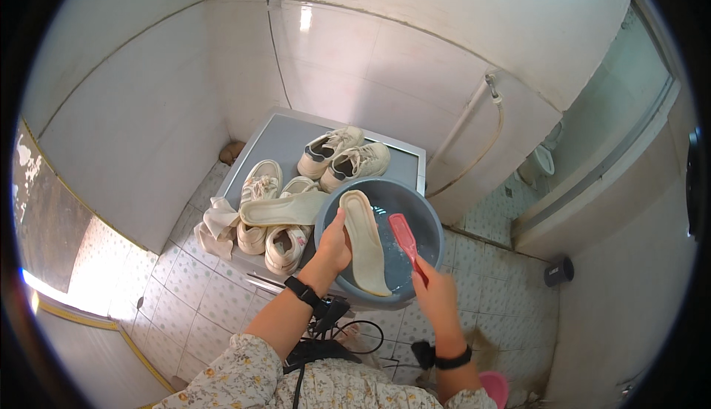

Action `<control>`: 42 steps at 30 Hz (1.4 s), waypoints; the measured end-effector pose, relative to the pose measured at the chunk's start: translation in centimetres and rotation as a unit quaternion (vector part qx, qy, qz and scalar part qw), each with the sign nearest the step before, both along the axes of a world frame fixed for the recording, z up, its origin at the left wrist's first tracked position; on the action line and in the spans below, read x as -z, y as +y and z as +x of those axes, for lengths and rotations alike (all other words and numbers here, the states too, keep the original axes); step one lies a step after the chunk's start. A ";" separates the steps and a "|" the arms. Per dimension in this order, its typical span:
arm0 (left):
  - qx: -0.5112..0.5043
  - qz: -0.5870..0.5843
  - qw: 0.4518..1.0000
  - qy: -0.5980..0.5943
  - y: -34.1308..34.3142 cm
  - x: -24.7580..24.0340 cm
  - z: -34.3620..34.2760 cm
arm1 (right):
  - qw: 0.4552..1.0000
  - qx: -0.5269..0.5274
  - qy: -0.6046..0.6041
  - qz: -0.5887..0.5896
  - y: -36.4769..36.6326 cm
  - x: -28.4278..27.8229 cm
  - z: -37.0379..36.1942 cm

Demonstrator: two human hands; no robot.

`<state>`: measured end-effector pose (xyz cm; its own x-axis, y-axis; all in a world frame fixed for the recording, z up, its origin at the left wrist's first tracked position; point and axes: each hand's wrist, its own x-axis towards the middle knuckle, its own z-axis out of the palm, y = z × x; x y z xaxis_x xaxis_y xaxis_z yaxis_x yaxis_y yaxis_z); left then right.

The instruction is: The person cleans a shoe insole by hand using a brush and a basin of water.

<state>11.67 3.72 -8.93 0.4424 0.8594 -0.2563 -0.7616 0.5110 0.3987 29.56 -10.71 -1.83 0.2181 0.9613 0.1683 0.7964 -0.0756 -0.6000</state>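
We're in bright, even daylight; glare flares on the wall tile [305,18] at top centre and at the lower left edge, shadows stay soft, and fisheye bending darkens the rim.

I see a grey-topped washing machine [285,142] bearing everything. On it, toward twelve o'clock, sits one pair of pale sneakers [344,158]; toward nine, a second pair [268,216]. A loose insole [283,209] lies across that pair. At four o'clock rests the blue basin [429,224].

pink object [495,387] cut off by lower rim, brush [406,237] bristles unseen, left hand [335,246] fingers behind insole [365,241]
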 end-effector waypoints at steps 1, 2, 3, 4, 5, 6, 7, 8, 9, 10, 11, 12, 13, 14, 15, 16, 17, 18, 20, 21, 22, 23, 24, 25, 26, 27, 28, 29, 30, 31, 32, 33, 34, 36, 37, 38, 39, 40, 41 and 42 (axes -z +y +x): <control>0.001 -0.002 1.000 -0.009 0.1 0.4 0.0 | 0.999 -0.014 0.033 0.024 -1.3 0.1 -0.4; 0.002 -0.004 1.000 -0.017 0.1 0.6 0.0 | 0.996 -0.027 0.067 0.047 -2.5 0.4 -1.3; 0.011 -0.006 1.000 -0.010 -0.1 -0.1 0.2 | 0.992 -0.033 0.102 0.072 -3.2 0.6 -2.0; 0.021 -0.007 1.000 -0.003 -0.3 -0.9 0.3 | 0.993 -0.051 0.082 0.068 -3.0 0.9 -2.9; 0.029 -0.008 1.000 0.005 -0.5 -1.5 0.3 | 0.993 -0.070 0.063 0.064 -2.5 1.1 -4.0; 0.035 0.003 0.999 0.008 -0.5 -1.5 0.1 | 0.993 -0.092 0.047 0.059 -1.9 1.3 -4.9; 0.040 0.014 0.999 0.010 -0.5 -1.4 -0.1 | 0.995 -0.085 0.033 0.046 -0.7 1.2 -5.4; 0.042 0.027 0.999 0.013 -0.6 -1.5 -0.4 | 0.996 -0.082 0.020 0.035 1.1 0.9 -5.8; 0.042 0.031 0.999 0.007 -0.6 -1.4 -0.4 | 0.997 -0.078 0.004 0.023 2.0 0.8 -6.1; 0.042 0.034 0.999 0.001 -0.5 -1.2 -0.4 | 0.996 -0.087 -0.007 0.009 1.8 0.8 -6.1; 0.042 0.037 0.998 -0.004 -0.6 -1.1 -0.5 | 0.995 -0.096 -0.019 -0.004 1.1 0.9 -6.0; 0.032 0.027 0.999 -0.005 -0.6 -1.2 -0.6 | 0.994 -0.106 -0.035 -0.018 0.5 1.2 -5.7; 0.020 0.018 1.000 -0.008 -0.7 -1.7 -0.7 | 0.993 -0.114 -0.015 -0.003 -1.1 1.5 -5.3; 0.014 0.009 1.000 -0.015 -0.7 -2.0 -0.4 | 0.993 -0.116 0.000 0.011 -3.5 2.1 -4.5; 0.021 0.011 1.000 -0.014 -0.7 -1.8 -0.2 | 0.992 -0.123 0.022 0.023 -4.6 2.3 -4.2; 0.028 0.013 0.999 -0.013 -0.7 -1.5 0.0 | 0.993 -0.116 0.012 0.029 -4.6 2.3 -3.9; 0.035 0.015 0.999 -0.013 -0.6 -1.2 0.2 | 0.994 -0.108 0.002 0.034 -4.4 2.1 -3.8; 0.038 0.015 0.999 -0.003 -0.7 -1.1 -0.1 | 0.994 -0.099 0.000 0.038 -4.4 2.0 -3.9; 0.047 0.021 0.999 0.015 -0.5 -1.0 -0.4 | 0.996 -0.085 -0.012 0.017 -0.6 1.4 -4.9; 0.048 0.031 0.998 0.003 -0.4 -0.9 -0.2 | 0.997 -0.078 -0.024 0.006 1.0 1.0 -5.4; 0.048 0.041 0.998 -0.006 -0.4 -0.8 -0.1 | 0.997 -0.076 -0.016 0.013 1.6 0.9 -5.8; 0.047 0.052 0.997 -0.015 -0.4 -0.8 -0.1 | 0.997 -0.075 -0.008 0.020 2.0 0.9 -6.2; 0.047 0.034 0.998 -0.004 -0.4 -1.2 -0.1 | 0.997 -0.073 -0.002 0.026 2.3 0.8 -6.3; 0.043 0.018 0.999 0.004 -0.6 -1.9 -0.1 | 0.996 -0.086 0.006 0.021 1.4 0.8 -6.2; 0.040 0.001 0.999 0.012 -0.7 -2.4 -0.3 | 0.995 -0.099 0.015 0.016 -0.7 0.9 -5.9; 0.033 0.018 0.999 0.018 -1.1 -2.7 -0.2 | 0.994 -0.110 0.023 0.009 -2.1 1.0 -5.6; 0.026 0.034 0.999 0.025 -1.5 -2.8 -0.2 | 0.994 -0.108 0.020 0.016 -2.4 1.0 -5.5; 0.020 0.050 0.998 0.031 -1.7 -2.8 -0.1 | 0.994 -0.107 0.017 0.023 -2.6 1.1 -5.4; 0.029 0.041 0.998 0.028 -1.4 -2.7 -0.1 | 0.994 -0.105 0.015 0.031 -2.5 1.3 -5.2; 0.038 0.032 0.998 0.024 -1.0 -2.4 -0.2 | 0.995 -0.100 0.006 0.017 -1.3 1.2 -5.1; 0.045 0.026 0.998 0.026 -0.6 -2.3 -0.3 | 0.995 -0.097 0.001 0.008 1.3 0.3 -5.4; 0.032 0.045 0.998 0.016 -0.4 -1.8 0.0 | 0.996 -0.092 -0.004 -0.003 2.8 -0.2 -5.7; 0.019 0.065 0.998 0.005 -0.4 -1.3 0.3 | 0.997 -0.081 -0.010 -0.004 3.1 -0.1 -6.0; 0.007 0.067 0.998 0.003 -0.5 -0.9 0.2 | 0.998 -0.065 -0.021 -0.008 3.7 0.4 -6.6; 0.011 0.049 0.999 0.005 -0.6 -1.2 0.0 | 0.997 -0.075 -0.005 -0.001 2.8 0.7 -6.5; 0.014 0.030 0.999 0.008 -0.8 -1.6 -0.2 | 0.996 -0.085 0.011 0.006 0.7 1.3 -6.2; 0.019 0.035 0.999 0.016 -0.9 -2.1 0.0 | 0.995 -0.094 0.024 0.018 -0.8 1.7 -5.8; 0.023 0.037 0.999 0.026 -1.1 -2.6 0.1 | 0.995 -0.090 0.015 0.027 -1.2 1.9 -5.5; 0.027 0.038 0.998 0.036 -1.1 -2.8 0.3 | 0.996 -0.085 0.006 0.036 -1.5 2.1 -5.2; 0.027 0.036 0.998 0.033 -1.3 -2.7 0.2 | 0.996 -0.080 0.005 0.042 -1.9 2.4 -5.2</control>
